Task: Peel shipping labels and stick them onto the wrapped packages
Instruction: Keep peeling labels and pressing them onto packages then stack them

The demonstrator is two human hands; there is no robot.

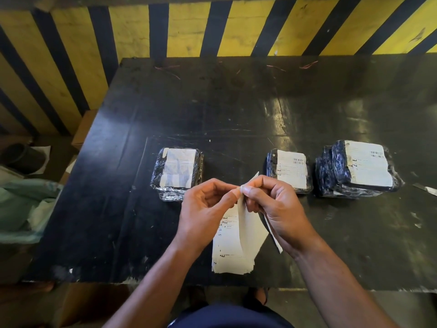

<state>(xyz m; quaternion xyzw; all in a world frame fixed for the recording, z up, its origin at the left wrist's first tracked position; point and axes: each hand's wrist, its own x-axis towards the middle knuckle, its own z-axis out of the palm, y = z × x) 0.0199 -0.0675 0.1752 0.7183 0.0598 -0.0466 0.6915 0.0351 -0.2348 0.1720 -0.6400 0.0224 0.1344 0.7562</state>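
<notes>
Three plastic-wrapped packages sit in a row on the black table point(236, 107). The left package point(177, 174) has a pale sheet under its wrap. The middle package point(289, 170) and the right package point(357, 168) each bear a white printed label on top. In front of them, my left hand point(204, 209) and my right hand point(274, 207) pinch the top corner of a shipping label point(248, 223), held upright above the table, its layers parting at the corner. A stack of labels point(230, 254) lies on the table below my hands.
A yellow-and-black striped barrier point(189, 27) stands behind the table. A green bag point(21, 207) and a dark round container point(22, 157) sit on the floor at left. A thin blade-like object point(425, 189) lies at the table's right edge.
</notes>
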